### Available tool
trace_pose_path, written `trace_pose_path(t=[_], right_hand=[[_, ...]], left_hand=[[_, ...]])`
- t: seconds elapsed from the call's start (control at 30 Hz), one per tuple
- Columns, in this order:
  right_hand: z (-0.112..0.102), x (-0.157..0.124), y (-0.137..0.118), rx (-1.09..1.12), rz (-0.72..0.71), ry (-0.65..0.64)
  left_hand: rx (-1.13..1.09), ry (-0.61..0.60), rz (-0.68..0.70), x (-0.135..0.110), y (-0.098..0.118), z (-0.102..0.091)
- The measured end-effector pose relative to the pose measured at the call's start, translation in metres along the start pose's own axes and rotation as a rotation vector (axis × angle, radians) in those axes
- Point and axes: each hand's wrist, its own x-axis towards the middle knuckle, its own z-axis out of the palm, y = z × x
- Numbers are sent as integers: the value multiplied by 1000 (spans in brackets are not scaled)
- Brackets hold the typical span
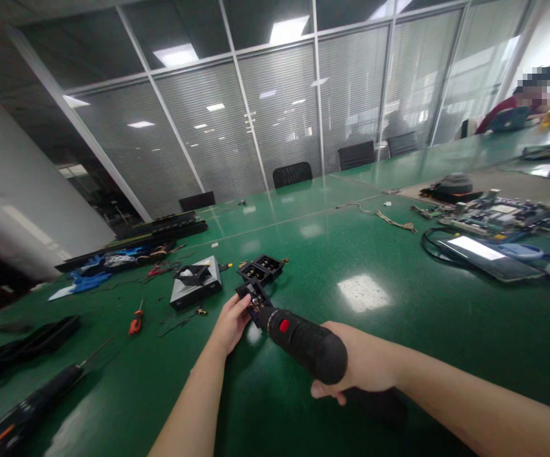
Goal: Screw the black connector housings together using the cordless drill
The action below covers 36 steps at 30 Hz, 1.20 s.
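My left hand (234, 317) grips the edge of a small black plastic housing (253, 296) with metal parts inside it. My right hand (351, 362) is wrapped round a black electric screwdriver (303, 339) with a red button on top. The screwdriver's front end meets the housing, and its body hides the exact contact point. Just beyond lies a black plastic frame with two compartments (261, 269), with brass-coloured bits in them. Left of my left hand, a grey metal box (196, 285) has a black bracket (193, 275) on top.
An orange-handled screwdriver (135, 322) and a long black power tool (32, 406) lie at the left. Black strips (155, 231) and blue gloves (89, 274) sit behind them. Right are a phone-like device (489, 257) and circuit boards (498, 212). A person (498, 114) sits far right.
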Motion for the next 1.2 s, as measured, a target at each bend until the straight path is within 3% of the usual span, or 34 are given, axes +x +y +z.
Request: trace_pose_path(t=[1.2], right_hand=[[0, -1, 2, -16, -10, -2]], left_hand=[[9, -2, 5, 1, 1, 2]])
